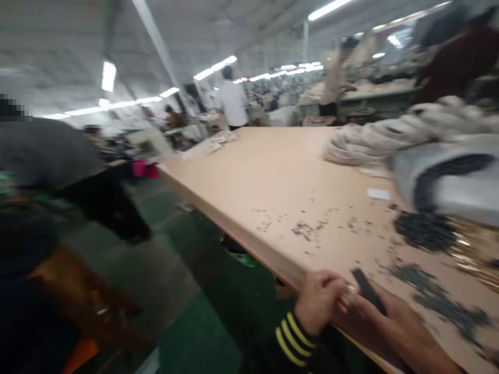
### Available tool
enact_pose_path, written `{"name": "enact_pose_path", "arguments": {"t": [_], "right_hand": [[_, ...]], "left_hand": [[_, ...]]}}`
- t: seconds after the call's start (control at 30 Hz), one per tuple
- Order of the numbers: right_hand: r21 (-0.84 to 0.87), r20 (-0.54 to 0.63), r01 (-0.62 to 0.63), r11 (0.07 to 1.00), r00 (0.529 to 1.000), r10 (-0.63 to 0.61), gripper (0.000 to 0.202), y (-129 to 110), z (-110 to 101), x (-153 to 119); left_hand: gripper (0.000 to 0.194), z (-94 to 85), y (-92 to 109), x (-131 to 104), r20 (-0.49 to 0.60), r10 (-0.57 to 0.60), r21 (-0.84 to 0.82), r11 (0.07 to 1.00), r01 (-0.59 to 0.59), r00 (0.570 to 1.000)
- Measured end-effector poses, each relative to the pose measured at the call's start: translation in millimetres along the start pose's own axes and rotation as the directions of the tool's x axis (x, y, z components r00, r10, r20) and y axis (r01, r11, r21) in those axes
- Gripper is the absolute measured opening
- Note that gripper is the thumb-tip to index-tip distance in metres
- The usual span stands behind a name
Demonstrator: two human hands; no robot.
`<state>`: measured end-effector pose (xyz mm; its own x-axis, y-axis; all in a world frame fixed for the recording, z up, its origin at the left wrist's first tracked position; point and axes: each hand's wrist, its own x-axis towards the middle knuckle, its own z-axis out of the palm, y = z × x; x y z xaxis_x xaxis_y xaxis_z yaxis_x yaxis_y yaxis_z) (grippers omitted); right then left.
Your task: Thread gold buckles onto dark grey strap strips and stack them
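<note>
Near the table's front edge, my left hand (322,301), in a dark sleeve with yellow stripes, has its fingers pressed together around something small and gold-coloured (350,289). My right hand (390,317) meets it there, its fingers closed on a dark flat strip (368,291) that lies along the palm side. The picture is blurred, so the small piece between the fingertips is hard to make out. Small dark pieces (303,230) lie scattered on the tan table (273,176) beyond both hands.
Piles of dark pieces (424,231), gold-coloured pieces (468,246) and a white bag (460,187) are at the right. Behind them lies a bundle of pale fabric (390,135). A person in grey (50,150) bends over at the left; others are farther back.
</note>
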<state>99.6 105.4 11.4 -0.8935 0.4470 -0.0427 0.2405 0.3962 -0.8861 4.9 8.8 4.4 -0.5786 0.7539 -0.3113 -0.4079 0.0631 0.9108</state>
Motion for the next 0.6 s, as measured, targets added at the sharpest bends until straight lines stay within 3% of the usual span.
{"name": "enact_pose_path", "arguments": {"t": [0.2, 0.3, 0.4, 0.6], "right_hand": [[0.296, -0.137, -0.157, 0.942, 0.969, 0.204, 0.016, 32, -24, -15], [0.366, -0.063, -0.219, 0.904, 0.964, 0.259, 0.015, 42, -33, -23], [0.476, 0.049, -0.226, 0.85, 0.972, 0.23, 0.019, 51, -37, -32], [0.674, 0.107, -0.164, 0.72, 0.986, 0.124, 0.027, 66, -48, -45]], "left_hand": [[0.019, 5.6, 18, 29, 0.143, -0.012, 0.222, 0.975, -0.02, 0.99], [0.02, 18.9, 21, 30, 0.2, -0.044, 0.264, 0.965, -0.01, 0.979], [0.022, 33.9, 20, 31, 0.232, -0.079, 0.303, 0.953, 0.006, 0.97], [0.022, 46.2, 10, 42, 0.22, -0.102, 0.303, 0.952, 0.031, 0.97]]}}
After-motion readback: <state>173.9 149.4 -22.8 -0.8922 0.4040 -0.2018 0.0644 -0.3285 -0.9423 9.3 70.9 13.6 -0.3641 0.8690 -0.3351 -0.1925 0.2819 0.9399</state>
